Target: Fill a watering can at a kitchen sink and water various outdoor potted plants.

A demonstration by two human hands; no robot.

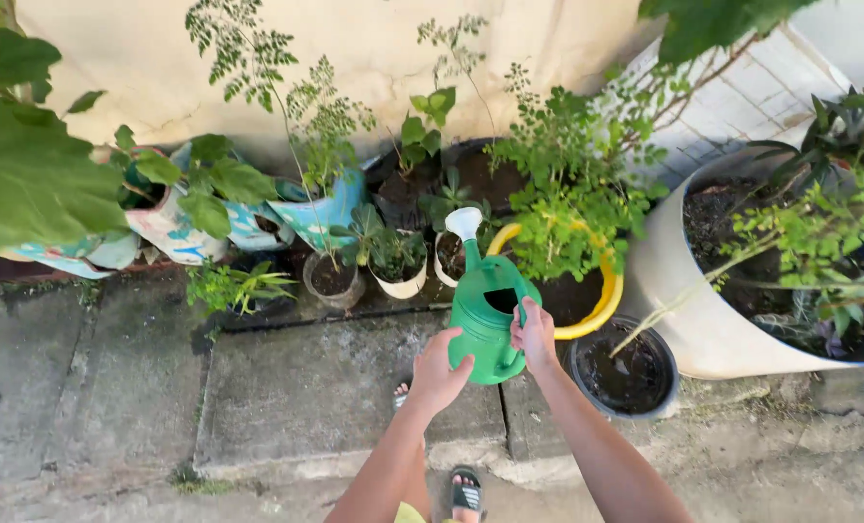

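I hold a green watering can [485,324] with a white rose spout [464,223] over the ground in front of a row of potted plants. My right hand [534,334] grips the can's handle. My left hand [439,373] supports the can's body from the left side. The spout points toward small pots: a white pot with a leafy plant [400,281] and a grey pot [332,281] to its left. A yellow-rimmed pot with a bushy green plant [601,300] stands just right of the can.
A large white tub [689,329] with soil and plants stands at the right. A black pot with dark soil [626,378] sits near my right arm. Patterned bag planters [175,232] line the wall at left. Cracked concrete slabs [296,397] lie below. My sandaled foot [466,494] shows at the bottom.
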